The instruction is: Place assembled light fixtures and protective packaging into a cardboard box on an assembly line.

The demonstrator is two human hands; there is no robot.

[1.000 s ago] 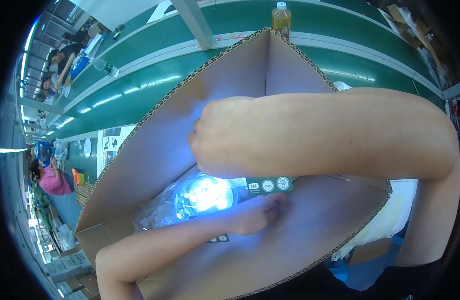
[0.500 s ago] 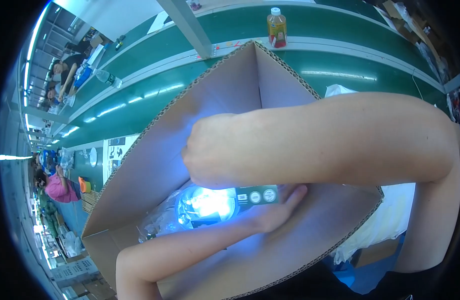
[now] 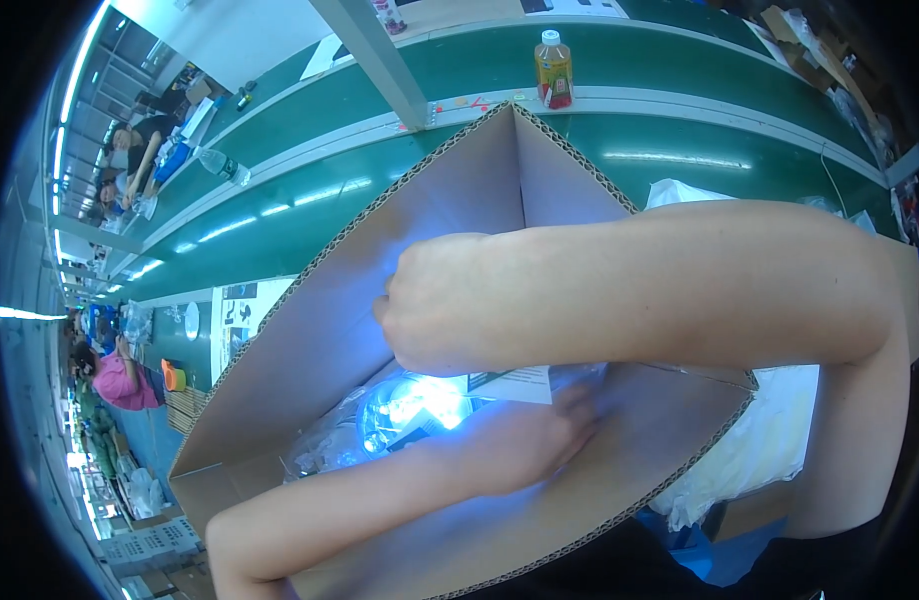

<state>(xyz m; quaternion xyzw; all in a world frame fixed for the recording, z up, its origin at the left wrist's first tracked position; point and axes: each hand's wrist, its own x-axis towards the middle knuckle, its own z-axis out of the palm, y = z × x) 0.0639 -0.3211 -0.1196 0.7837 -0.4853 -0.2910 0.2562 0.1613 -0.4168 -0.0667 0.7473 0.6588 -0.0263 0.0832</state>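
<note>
A tall open cardboard box [image 3: 670, 415] stands before me, and both my arms reach into it. My right hand [image 3: 445, 305] comes across from the right, its back toward me. Its fingers curl downward in a closed shape, and whatever they hold is hidden. Lower down, my left hand [image 3: 540, 435] lies palm down near the box's inner wall, its fingers stretched out and slightly blurred, with no held thing visible. Between the hands are a brightly glaring round clear item [image 3: 385, 415] and crumpled clear plastic wrapping [image 3: 325, 440]. A printed card [image 3: 515, 384] juts out below my right wrist.
Behind the box runs a green workbench [image 3: 670, 140] with a raised shelf holding a drink bottle [image 3: 555, 70]. A clear bottle [image 3: 225, 167] lies at the left. White plastic sheeting [image 3: 750, 440] hangs beside the box. Other people are at the far left.
My left hand has shifted slightly down and its fingers have turned. The card has tilted, showing a paler side. My right hand has moved slightly right in the picture, as the view shifted a little.
</note>
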